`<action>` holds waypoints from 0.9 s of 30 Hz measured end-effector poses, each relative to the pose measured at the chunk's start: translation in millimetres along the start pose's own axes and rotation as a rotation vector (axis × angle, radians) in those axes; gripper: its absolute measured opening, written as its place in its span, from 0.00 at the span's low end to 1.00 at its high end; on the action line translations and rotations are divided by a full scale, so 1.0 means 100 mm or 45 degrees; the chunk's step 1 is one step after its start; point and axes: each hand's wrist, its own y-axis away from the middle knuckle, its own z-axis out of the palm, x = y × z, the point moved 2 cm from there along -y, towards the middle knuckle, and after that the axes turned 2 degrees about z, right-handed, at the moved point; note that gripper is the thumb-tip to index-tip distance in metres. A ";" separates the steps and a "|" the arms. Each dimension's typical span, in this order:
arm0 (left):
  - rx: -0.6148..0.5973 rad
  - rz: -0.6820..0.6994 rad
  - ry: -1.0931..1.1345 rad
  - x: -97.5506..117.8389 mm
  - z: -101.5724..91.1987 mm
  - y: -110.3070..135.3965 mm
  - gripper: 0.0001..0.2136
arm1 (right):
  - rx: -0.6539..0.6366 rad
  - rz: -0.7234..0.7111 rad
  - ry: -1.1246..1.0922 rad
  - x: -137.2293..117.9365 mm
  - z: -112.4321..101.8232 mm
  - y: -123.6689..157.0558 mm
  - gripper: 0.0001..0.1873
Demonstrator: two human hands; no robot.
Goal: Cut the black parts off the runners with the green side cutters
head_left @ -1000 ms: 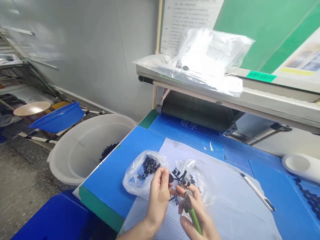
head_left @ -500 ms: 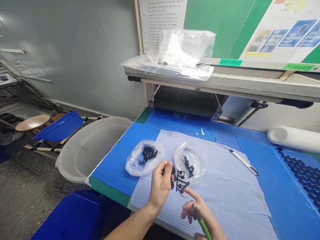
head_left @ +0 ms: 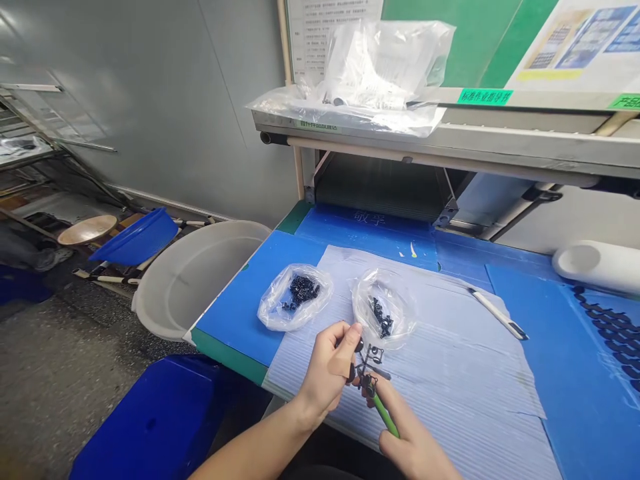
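My left hand point(head_left: 327, 367) is closed on a black plastic sprue point(head_left: 369, 357), a thin frame with small round parts, which sticks out to the right of the thumb. A bandage is on that hand near the thumb. My right hand point(head_left: 400, 413) grips green-handled nippers point(head_left: 385, 413), whose dark jaws are up against the lower part of the sprue. Whether the jaws are closed on it, I cannot tell. Just beyond the hands lie two clear plastic bags, a left bag point(head_left: 270, 307) and a right bag point(head_left: 405, 300), each with small black parts inside.
A white-handled knife or tool point(head_left: 497, 313) lies on the pale ribbed sheet point(head_left: 450, 373). Rows of dark pieces point(head_left: 615, 333) and a white roll point(head_left: 590, 263) are at the right. A large whitish tub point(head_left: 165, 293) stands left of the table, near a blue stool point(head_left: 145, 420).
My right hand has brought the nippers up and left to the sprue, from below it. The left hand keeps hold of the sprue. The camera view has shifted slightly.
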 end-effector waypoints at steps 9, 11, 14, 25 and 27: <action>0.091 0.011 -0.002 -0.02 -0.08 -0.01 0.20 | -0.052 0.023 0.018 0.06 0.01 -0.07 0.37; 0.100 0.005 0.007 -0.02 -0.10 -0.02 0.20 | -0.060 0.046 0.023 0.10 0.01 -0.08 0.38; 0.101 0.006 0.018 -0.03 -0.11 -0.02 0.20 | -0.084 0.084 0.015 0.18 0.03 -0.10 0.38; 0.220 -0.005 -0.043 -0.13 -0.25 -0.05 0.20 | -0.023 0.141 0.168 0.23 0.07 -0.19 0.19; 0.246 -0.014 -0.054 -0.16 -0.31 -0.05 0.20 | 0.023 0.102 0.137 0.22 0.11 -0.20 0.13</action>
